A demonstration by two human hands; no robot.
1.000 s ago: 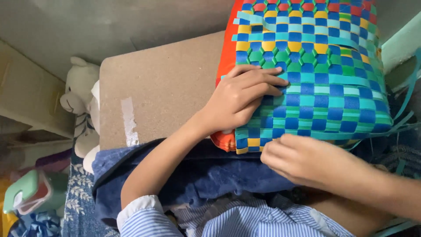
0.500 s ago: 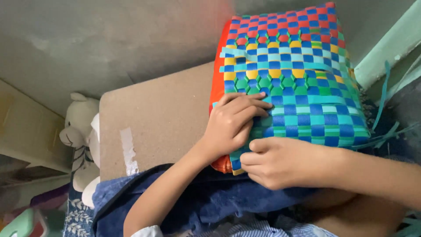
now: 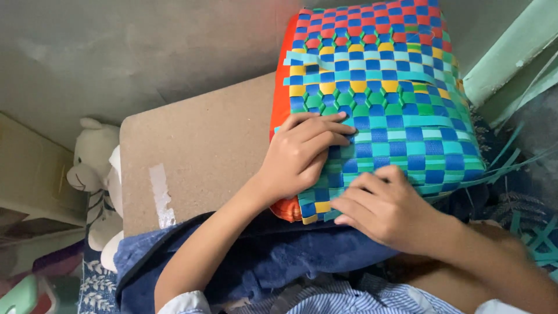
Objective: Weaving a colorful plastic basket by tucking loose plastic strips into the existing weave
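We have a woven bag [image 3: 378, 99] lying flat, half on a brown board [image 3: 203, 151] and half over our lap, its far end reaching toward the wall. It is plaited from flat plastic strips in a checker pattern: red and blue at the far end, then yellow, green, teal and blue bands nearer us, with an orange side panel along its left edge. Loose teal strip ends [image 3: 500, 163] trail off its right side.

Our left hand [image 3: 299, 157] lies palm down on the weave near the bag's left edge, fingers stretched out and close together, pressing flat and gripping nothing. Our right hand [image 3: 386, 209] rests on the near edge of the bag, fingers bent, tips on the strips; whether they pinch a strip we cannot tell, since the knuckles hide the tips.

The board is rough pressed fibre with a torn strip of white tape [image 3: 161, 195] near its left side. A dark blue cloth [image 3: 261, 261] lies over our lap under the bag's near corner. Left of the board sits a white plush toy [image 3: 96, 168], partly hidden by the board's edge. Behind is a grey wall [image 3: 145, 52], and at the right a pale green post [image 3: 511, 52].
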